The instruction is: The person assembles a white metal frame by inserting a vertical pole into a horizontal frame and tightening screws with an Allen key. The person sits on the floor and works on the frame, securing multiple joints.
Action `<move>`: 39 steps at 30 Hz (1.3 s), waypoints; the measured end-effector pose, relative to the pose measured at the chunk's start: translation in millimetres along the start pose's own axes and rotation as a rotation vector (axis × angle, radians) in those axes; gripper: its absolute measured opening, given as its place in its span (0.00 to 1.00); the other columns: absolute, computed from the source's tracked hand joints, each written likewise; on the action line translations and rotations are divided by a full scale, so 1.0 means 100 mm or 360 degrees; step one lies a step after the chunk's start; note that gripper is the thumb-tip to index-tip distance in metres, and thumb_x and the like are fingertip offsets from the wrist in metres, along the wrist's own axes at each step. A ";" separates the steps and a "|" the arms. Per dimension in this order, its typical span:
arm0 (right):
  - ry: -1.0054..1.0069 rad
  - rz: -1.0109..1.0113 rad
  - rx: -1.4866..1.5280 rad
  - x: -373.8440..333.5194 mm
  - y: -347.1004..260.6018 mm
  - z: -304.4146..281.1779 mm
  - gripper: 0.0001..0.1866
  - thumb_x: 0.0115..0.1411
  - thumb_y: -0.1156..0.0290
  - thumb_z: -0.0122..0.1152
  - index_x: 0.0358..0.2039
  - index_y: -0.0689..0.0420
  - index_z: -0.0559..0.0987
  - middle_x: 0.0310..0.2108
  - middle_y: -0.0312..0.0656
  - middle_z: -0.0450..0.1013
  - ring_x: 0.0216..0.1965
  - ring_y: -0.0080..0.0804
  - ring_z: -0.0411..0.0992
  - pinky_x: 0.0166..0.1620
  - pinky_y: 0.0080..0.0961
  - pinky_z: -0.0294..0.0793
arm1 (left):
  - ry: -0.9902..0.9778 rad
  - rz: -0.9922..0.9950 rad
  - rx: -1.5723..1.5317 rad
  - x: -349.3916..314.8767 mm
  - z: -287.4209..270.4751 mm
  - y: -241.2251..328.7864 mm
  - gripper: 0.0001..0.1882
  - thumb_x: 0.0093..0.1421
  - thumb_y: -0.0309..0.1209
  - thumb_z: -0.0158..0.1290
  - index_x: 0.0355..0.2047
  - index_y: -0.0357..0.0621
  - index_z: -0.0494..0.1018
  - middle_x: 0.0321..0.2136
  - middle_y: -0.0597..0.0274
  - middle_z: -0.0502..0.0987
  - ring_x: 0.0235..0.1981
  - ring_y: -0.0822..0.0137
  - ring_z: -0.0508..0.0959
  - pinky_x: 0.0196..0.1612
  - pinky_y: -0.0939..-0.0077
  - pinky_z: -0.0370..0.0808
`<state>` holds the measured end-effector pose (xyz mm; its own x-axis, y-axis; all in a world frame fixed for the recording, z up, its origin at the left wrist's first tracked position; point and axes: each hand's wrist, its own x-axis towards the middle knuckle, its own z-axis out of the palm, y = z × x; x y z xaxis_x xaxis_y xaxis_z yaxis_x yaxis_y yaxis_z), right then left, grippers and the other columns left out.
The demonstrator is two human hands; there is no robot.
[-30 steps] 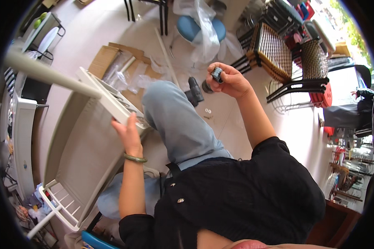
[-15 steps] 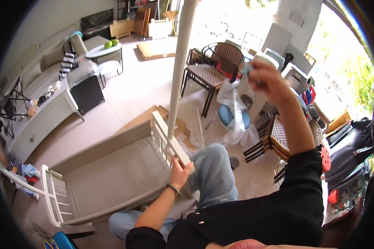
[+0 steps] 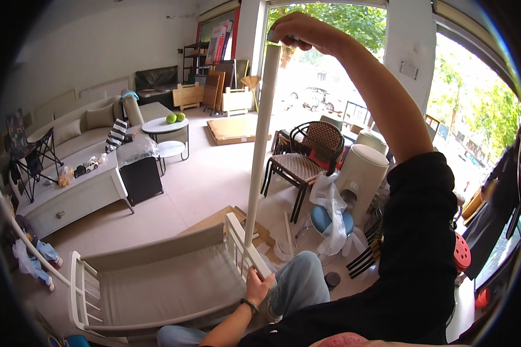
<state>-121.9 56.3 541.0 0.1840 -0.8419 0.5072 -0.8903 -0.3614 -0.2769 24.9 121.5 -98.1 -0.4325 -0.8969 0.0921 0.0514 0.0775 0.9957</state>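
A small white cot-like frame (image 3: 78, 289) with a beige fabric bed (image 3: 162, 295) stands at my lower left. My left hand (image 3: 260, 287) is closed around the white end rail (image 3: 235, 231) at its right end, near the foot of a tall white pole (image 3: 257, 168). The pole rises upright from that rail. High up, my right hand (image 3: 307, 34) hangs just over the pole's top, fingers curled round a small greyish piece (image 3: 272, 36) that I cannot make out. Whether that piece touches the pole is unclear. My knee (image 3: 304, 274) is beside the rail.
Another white pole (image 3: 26, 234) rises at the cot's left end. Behind are a white drawer cabinet (image 3: 78, 202), a sofa (image 3: 75, 130) and a round table (image 3: 156, 125). To the right stand a woven chair (image 3: 315, 153) and a blue stool (image 3: 324, 222) with plastic wrap. Cardboard (image 3: 211, 218) lies beyond the cot.
My right hand has moved up and left, from over the chairs to the pole's top. The view has tilted upward. My left hand stays on the rail.
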 end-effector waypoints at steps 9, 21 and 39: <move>-0.0175 -0.0043 -0.0012 0.02 0.00 -0.07 0.10 0.52 0.65 0.56 0.28 0.58 0.78 0.16 0.30 0.61 0.15 0.14 0.55 0.16 0.16 0.51 | 0.0036 0.0071 0.0036 0.05 0.01 -0.08 0.39 0.47 0.40 0.63 0.52 0.27 0.59 0.43 0.41 0.71 0.44 0.50 0.74 0.47 0.62 0.71; -0.0120 -0.0103 -0.0566 0.13 0.02 -0.08 0.25 0.55 0.47 0.60 0.21 0.59 0.81 0.13 0.34 0.67 0.12 0.17 0.60 0.15 0.19 0.53 | 0.0032 0.0001 0.0044 -0.03 -0.01 0.13 0.39 0.48 0.39 0.63 0.53 0.29 0.57 0.43 0.42 0.72 0.42 0.51 0.76 0.46 0.63 0.72; -0.0242 -0.0186 -0.1025 0.21 -0.15 -0.08 0.32 0.63 0.42 0.46 0.20 0.60 0.77 0.14 0.38 0.69 0.17 0.24 0.67 0.24 0.26 0.66 | 0.0137 0.0120 0.0171 -0.02 0.02 0.02 0.40 0.49 0.40 0.62 0.55 0.32 0.57 0.38 0.50 0.76 0.38 0.61 0.78 0.42 0.69 0.74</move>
<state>-107.8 46.7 562.3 0.3091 -0.8759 0.3705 -0.9230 -0.1823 0.3389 23.5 124.3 -96.1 -0.3517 -0.9205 0.1701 -0.0176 0.1882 0.9820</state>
